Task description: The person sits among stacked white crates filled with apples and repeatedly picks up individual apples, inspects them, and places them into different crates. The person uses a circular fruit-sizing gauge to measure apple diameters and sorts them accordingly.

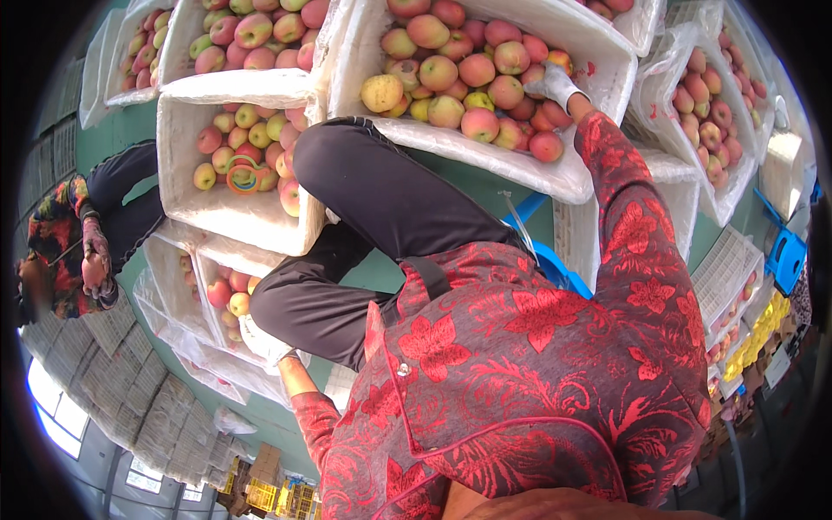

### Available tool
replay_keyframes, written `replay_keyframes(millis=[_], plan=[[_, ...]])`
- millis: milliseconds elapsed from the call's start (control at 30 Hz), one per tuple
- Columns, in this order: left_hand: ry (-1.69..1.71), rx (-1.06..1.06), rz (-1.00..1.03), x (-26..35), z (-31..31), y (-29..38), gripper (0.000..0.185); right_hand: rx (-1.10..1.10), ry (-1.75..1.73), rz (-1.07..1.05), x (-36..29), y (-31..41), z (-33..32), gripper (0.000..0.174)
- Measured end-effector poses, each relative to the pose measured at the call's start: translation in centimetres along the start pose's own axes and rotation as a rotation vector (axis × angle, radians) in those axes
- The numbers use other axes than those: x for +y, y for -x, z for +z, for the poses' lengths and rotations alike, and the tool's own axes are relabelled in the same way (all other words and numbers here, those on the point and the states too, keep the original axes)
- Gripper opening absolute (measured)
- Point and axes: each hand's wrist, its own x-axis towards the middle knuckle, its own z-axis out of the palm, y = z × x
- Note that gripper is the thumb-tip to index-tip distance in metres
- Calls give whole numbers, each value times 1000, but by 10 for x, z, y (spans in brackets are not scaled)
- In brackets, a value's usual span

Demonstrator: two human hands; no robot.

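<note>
My right hand [556, 84], in a white glove, reaches into a large plastic-lined white crate [565, 179]. Its fingers rest among red and yellow-green apples [478, 70], against a red-yellow apple [559, 60] by the crate's right wall; whether they grip one is unclear. Down at the left, beside my bent knee, is my left hand [263, 341], also gloved in white. It lies at the edge of a lower lined crate [207, 296], close to an apple [239, 303]. Its fingers are partly hidden, so its hold cannot be made out.
Coloured fruit-sizing rings [244, 177] lie on apples in the left crate [227, 218]. More apple crates [708, 123] stand at the right. A blue plastic stool [559, 266] is partly hidden beneath me. Another person [71, 247] at the far left holds an apple [93, 272].
</note>
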Motion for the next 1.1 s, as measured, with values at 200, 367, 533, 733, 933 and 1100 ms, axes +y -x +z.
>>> replay_keyframes(millis=[200,367,533,733,933,1100], plan=[[871,260,-36,26,2,-7,24,14,-36,-151,0,11,-1,90],[871,302,-79,40,-7,-2,23,-4,-259,-96,-12,24,-8,84],[869,299,-92,49,-12,3,26,-50,-519,-158,-11,47,-20,76],[780,381,183,83,-25,11,29,-465,-1447,-125,-82,145,-67,72],[1626,-16,422,219,-56,36,39,-904,-1896,-234,-135,199,-65,79],[1212,115,970,287,-79,56,60,-1198,-2133,-196,-178,225,-66,97]])
